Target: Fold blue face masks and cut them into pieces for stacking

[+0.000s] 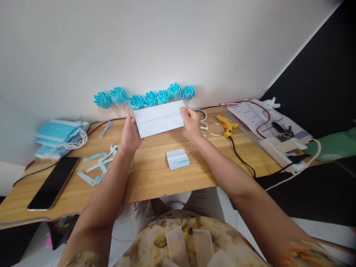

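Note:
A white rectangular sheet of mask fabric (160, 118) is stretched out above the table between both of my hands. My left hand (131, 132) grips its left end, with part of the fingers hidden behind it. At the upper right corner, my right hand (191, 120) pinches the sheet between thumb and fingers. Below it on the wood lies a small stack of cut white and blue pieces (178, 159). Behind the sheet stand several blue fabric roses (150, 98), some on thin sticks, against the wall.
Loose cut strips (101, 165) lie left of centre, near a black phone (54, 183) and a pile of blue face masks (57, 135). On the right are a yellow glue gun (227, 126), white-handled scissors (204, 127), a power strip (280, 154) and papers (258, 115). Cables cross the table (155, 181).

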The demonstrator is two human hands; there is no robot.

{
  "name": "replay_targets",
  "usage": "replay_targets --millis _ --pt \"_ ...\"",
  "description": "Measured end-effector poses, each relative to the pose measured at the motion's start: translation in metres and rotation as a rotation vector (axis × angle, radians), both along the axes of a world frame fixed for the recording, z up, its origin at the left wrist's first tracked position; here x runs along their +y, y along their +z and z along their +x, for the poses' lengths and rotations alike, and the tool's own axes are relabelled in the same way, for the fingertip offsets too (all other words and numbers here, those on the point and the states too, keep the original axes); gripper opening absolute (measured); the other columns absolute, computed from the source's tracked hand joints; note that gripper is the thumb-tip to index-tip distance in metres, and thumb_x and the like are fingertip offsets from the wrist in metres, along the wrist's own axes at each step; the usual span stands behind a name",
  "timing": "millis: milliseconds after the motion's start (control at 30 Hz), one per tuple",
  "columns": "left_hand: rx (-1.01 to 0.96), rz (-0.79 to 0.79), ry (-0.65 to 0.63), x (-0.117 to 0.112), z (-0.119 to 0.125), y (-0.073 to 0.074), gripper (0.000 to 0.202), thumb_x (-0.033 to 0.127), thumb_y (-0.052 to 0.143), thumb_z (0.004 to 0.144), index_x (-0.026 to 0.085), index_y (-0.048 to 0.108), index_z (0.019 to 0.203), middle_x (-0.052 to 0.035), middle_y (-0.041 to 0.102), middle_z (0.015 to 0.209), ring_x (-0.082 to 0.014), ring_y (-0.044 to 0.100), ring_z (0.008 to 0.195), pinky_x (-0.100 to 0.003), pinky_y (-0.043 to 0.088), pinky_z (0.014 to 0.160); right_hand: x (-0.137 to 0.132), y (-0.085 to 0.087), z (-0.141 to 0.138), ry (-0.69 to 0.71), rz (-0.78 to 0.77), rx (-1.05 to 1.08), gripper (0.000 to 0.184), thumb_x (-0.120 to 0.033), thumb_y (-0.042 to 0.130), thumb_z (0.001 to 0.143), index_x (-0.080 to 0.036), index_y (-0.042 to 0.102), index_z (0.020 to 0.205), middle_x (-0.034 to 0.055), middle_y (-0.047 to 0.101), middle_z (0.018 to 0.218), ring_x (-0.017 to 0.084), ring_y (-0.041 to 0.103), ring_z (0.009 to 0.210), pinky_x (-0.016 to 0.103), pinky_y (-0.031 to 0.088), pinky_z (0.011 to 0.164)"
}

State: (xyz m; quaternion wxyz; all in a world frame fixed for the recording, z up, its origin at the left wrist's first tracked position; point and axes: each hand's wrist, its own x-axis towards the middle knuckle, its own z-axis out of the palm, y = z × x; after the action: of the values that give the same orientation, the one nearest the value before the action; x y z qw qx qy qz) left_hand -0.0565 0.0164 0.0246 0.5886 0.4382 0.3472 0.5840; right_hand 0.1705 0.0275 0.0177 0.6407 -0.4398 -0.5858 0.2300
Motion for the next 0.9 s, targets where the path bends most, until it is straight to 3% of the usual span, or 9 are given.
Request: replay_targets --millis 133,300,400,533,633,700,800,833,900 --pt "-0.032 -0.127 -0.206 -0.006 -0.004 0.007 0.089 0.092 0.044 0.077 0.017 0.07 0.117 -0.015 0.076 0.116 -0.0394 0.065 0.123 -0.049 0.055 0.098 -0.001 -0.001 0.0 0.168 -0.108 0.053 0.057 -0.071 0.06 0.084 -0.021 0.041 0.061 -0.0041 0.03 0.062 0.01 0.03 0.062 0.026 0.026 0.057" --pt "0.202 -0.083 -0.447 -0.014 -0.004 0.004 0.089 0.087 0.063 0.069 0.015 0.072 0.12 -0.0167 0.076 0.116 -0.04 0.068 0.115 -0.045 0.054 0.094 -0.007 -0.005 -0.003 0.351 -0.198 0.039 0.043 -0.059 0.072 0.077 -0.017 0.065 0.074 -0.0027 0.051 0.065 0.01 0.04 0.061 0.024 0.032 0.056" --pt "0.441 -0.045 -0.435 -0.017 -0.001 0.002 0.074 0.064 0.088 0.056 0.016 0.075 0.111 -0.0111 0.078 0.107 -0.0306 0.071 0.094 -0.034 0.053 0.077 -0.004 -0.005 -0.008 0.373 -0.204 -0.012 0.039 -0.056 0.071 0.079 -0.017 0.068 0.076 -0.0023 0.056 0.066 0.01 0.045 0.061 0.024 0.036 0.057" --pt "0.543 -0.14 -0.329 -0.018 0.004 0.0 0.057 0.05 0.094 0.053 0.016 0.075 0.095 -0.0053 0.076 0.086 -0.0199 0.064 0.071 -0.028 0.047 0.061 -0.015 0.016 -0.006 0.243 -0.076 -0.183 0.035 -0.05 0.062 0.089 -0.017 0.071 0.081 0.0003 0.065 0.073 0.014 0.058 0.069 0.026 0.044 0.065" --pt "0.4 -0.162 -0.18 -0.016 0.006 -0.003 0.057 0.047 0.095 0.05 0.016 0.075 0.094 -0.0039 0.075 0.085 -0.0179 0.063 0.071 -0.027 0.049 0.063 -0.068 0.042 0.011 0.06 0.089 -0.281 0.028 -0.041 0.055 0.097 -0.021 0.074 0.104 0.0041 0.075 0.098 0.017 0.068 0.09 0.029 0.05 0.083" --pt "0.316 -0.153 -0.104 -0.015 0.006 -0.004 0.057 0.046 0.096 0.048 0.015 0.075 0.091 -0.0038 0.075 0.085 -0.0176 0.064 0.072 -0.028 0.05 0.066 -0.124 0.046 0.03 0.072 0.042 -0.349 0.024 -0.038 0.056 0.099 -0.023 0.075 0.099 0.0024 0.075 0.086 0.015 0.069 0.082 0.027 0.051 0.079" --pt "0.257 -0.16 -0.07 -0.013 0.006 -0.003 0.057 0.046 0.097 0.047 0.015 0.075 0.089 -0.0039 0.075 0.084 -0.0174 0.064 0.071 -0.028 0.051 0.067 -0.215 0.022 0.063 0.521 -0.444 -0.429 0.033 -0.042 0.055 0.1 -0.021 0.074 0.083 0.0013 0.071 0.067 0.012 0.065 0.062 0.025 0.05 0.063" --pt "0.241 -0.161 -0.064 -0.013 0.006 -0.003 0.057 0.045 0.097 0.047 0.015 0.075 0.089 -0.0037 0.075 0.084 -0.0172 0.064 0.071 -0.028 0.051 0.067 -0.242 0.011 0.073 0.587 -0.697 -0.399 0.041 -0.048 0.052 0.1 -0.019 0.072 0.078 0.0024 0.069 0.065 0.013 0.064 0.057 0.024 0.048 0.057" --pt "0.211 -0.16 -0.052 -0.013 0.007 -0.002 0.057 0.045 0.097 0.045 0.015 0.075 0.088 -0.0033 0.075 0.082 -0.0167 0.064 0.07 -0.028 0.051 0.066 -0.291 -0.004 0.086 0.474 -1.016 -0.311 0.054 -0.057 0.048 0.099 -0.017 0.067 0.07 0.0033 0.065 0.06 0.015 0.063 0.055 0.026 0.049 0.054"
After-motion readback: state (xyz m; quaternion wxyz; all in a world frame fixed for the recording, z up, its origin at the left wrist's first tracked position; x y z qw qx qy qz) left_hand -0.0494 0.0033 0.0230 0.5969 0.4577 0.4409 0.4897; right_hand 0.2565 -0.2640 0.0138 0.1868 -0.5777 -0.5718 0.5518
